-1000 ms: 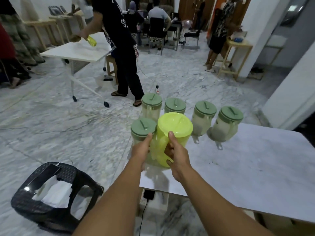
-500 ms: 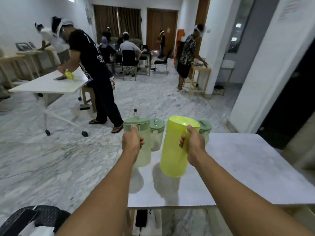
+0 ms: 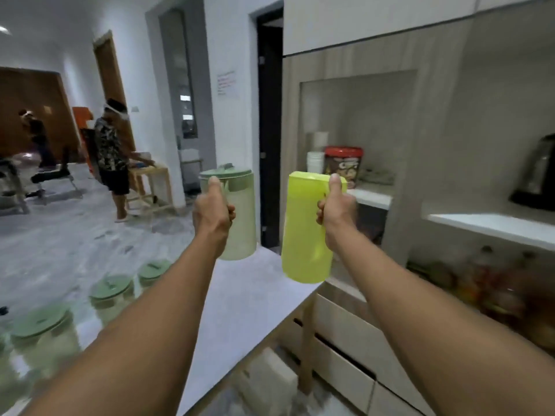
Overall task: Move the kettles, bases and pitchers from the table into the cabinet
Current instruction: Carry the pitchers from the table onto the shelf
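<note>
The left hand (image 3: pixel 211 210) held one pitcher (image 3: pixel 240 214) up above the table (image 3: pixel 249 295), and the right hand (image 3: pixel 336 208) held a second pitcher (image 3: pixel 303 232) up just to the right of it, over the table's right edge. Three more lidded pitchers (image 3: pixel 111 292) stood in a row on the table's left side, below and left of the left forearm. The cabinet (image 3: pixel 420 145) rose to the right of the table, with a tub (image 3: pixel 344 166) and stacked cups (image 3: pixel 315 163) on a shelf in its niche behind the right hand, and a kettle (image 3: pixel 537 178) on a shelf farther right.
</note>
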Available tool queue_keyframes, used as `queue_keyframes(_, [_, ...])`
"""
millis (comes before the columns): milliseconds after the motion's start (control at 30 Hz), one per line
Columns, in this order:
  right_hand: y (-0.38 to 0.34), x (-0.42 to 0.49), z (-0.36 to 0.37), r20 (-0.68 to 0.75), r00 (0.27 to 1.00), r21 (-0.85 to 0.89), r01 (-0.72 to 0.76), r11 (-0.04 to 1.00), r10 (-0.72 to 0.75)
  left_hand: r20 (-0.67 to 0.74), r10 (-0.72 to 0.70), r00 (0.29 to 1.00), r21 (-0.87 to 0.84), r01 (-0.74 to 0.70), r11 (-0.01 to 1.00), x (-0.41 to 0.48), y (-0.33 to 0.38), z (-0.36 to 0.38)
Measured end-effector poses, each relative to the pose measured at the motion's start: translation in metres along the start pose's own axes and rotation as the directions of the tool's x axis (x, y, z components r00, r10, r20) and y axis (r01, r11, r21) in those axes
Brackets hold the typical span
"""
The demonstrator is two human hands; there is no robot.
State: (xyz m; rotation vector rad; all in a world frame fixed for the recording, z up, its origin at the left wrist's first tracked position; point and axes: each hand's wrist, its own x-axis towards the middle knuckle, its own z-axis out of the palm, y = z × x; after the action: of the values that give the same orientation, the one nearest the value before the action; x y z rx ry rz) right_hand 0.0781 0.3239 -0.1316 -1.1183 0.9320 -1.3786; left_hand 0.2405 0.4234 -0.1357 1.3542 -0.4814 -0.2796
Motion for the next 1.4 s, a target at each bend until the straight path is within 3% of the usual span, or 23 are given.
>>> queue_keyframes(100, [-0.035, 0.044, -0.080, -0.214, 0.974, -0.032, 0.068, 0.997, -0.074, 0.186, 0.055, 0.981, -0.041, -0.048, 0.998, -0.029, 0.013, 0.088])
queue_keyframes(233, [-0.077, 0.099, -0.189, -0.426, 0.886, -0.090, 0.160, 0.983, -0.184, 0.359, 0.137, 0.923, -0.149, -0.088, 0.985, -0.076, 0.022, 0.209])
queue_keyframes(467, [-0.131, 0.187, -0.346, -0.549, 0.753, -0.238, 0.275, 0.932, -0.363, 0.529, 0.158, 0.834, -0.204, -0.056, 0.977, -0.165, 0.021, 0.404])
queue_keyframes(600, [-0.136, 0.241, -0.394, -0.547, 0.725, -0.313, 0.288, 0.905, -0.419, 0.566, 0.155, 0.810, -0.203, -0.044, 0.978, -0.185, 0.013, 0.484])
queue_keyframes(1033, [-0.091, 0.432, -0.414, -0.507, 0.774, -0.406, 0.174, 0.897, -0.380, 0.528, 0.028, 0.849, -0.040, -0.009, 0.999, -0.109, -0.067, 0.689])
queue_keyframes(1167, [-0.084, 0.503, -0.399, -0.476, 0.809, -0.410, 0.142, 0.901, -0.344, 0.537, -0.040, 0.842, -0.010, 0.054, 0.999, -0.060, -0.090, 0.759])
queue_keyframes(1400, [-0.063, 0.613, -0.390, -0.416, 0.808, -0.501, 0.179, 0.847, -0.417, 0.606, 0.002, 0.796, -0.069, 0.050, 0.996, 0.009, -0.151, 0.860])
